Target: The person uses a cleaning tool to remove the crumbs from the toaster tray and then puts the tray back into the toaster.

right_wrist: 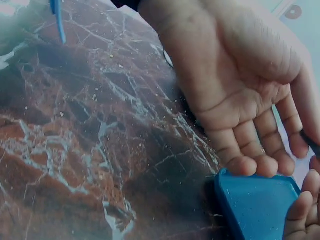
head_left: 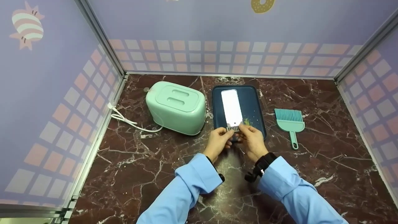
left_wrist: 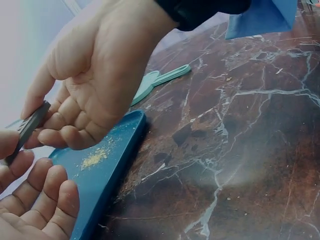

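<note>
A long, shiny metal crumb tray (head_left: 231, 107) with a dark slotted end (head_left: 233, 128) extends away from me over the dark blue tray (head_left: 258, 110). My left hand (head_left: 218, 140) pinches the slotted end from the left between thumb and fingers. From the right, my right hand (head_left: 252, 141) pinches the same end. The left wrist view shows the grey end piece (left_wrist: 31, 129) between the thumbs and fingers of both hands. Yellowish crumbs (left_wrist: 95, 158) lie on the blue tray beneath. In the right wrist view most of the crumb tray is out of frame.
A mint-green toaster (head_left: 177, 107) stands left of the blue tray, its white cord (head_left: 124, 119) trailing left. A small teal brush (head_left: 290, 124) lies at the right. Patterned panels border the dark marbled tabletop (head_left: 149, 177) at the back and sides.
</note>
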### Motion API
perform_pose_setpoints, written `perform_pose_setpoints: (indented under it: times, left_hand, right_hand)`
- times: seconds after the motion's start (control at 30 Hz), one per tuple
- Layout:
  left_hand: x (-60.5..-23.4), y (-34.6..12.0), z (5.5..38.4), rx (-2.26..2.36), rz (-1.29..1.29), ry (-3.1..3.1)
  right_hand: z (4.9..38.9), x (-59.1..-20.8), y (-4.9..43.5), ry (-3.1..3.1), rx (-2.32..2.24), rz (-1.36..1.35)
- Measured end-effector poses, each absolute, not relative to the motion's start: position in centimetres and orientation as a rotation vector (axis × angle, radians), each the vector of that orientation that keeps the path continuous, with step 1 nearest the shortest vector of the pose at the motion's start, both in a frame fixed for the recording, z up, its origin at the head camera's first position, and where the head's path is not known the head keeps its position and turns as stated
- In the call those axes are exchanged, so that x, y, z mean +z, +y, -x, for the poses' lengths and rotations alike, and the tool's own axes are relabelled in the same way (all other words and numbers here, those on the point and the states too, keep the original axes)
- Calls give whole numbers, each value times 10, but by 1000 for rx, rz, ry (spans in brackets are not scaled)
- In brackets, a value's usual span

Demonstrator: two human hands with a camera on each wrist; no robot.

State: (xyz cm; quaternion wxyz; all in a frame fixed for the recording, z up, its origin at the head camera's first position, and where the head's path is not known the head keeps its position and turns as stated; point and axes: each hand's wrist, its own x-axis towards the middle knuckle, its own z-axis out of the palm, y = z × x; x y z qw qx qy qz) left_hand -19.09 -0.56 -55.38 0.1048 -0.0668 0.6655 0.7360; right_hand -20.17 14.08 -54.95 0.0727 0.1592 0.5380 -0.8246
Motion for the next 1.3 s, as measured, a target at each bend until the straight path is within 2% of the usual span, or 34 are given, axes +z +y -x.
perform_pose_setpoints:
  times: [0.53,0.7,1.07,1.2,1.3]
  left_hand:
    - [-548,2,187,1965,138,2048]
    - [-533,-15,193,1634,-151,2413]
    - [-455,-70,225,982,-904,3152]
    - [-453,-90,245,601,-976,3327]
    - [-459,-102,256,331,-879,3320]
  right_hand:
    - [207,-551,137,1673,-2610,-408]
    - [211,-551,142,1774,-2580,-356]
    - [215,-556,152,1857,-2547,-386]
    - [215,-557,153,1859,-2531,-400]
    - [214,-558,154,1860,-2514,-395]
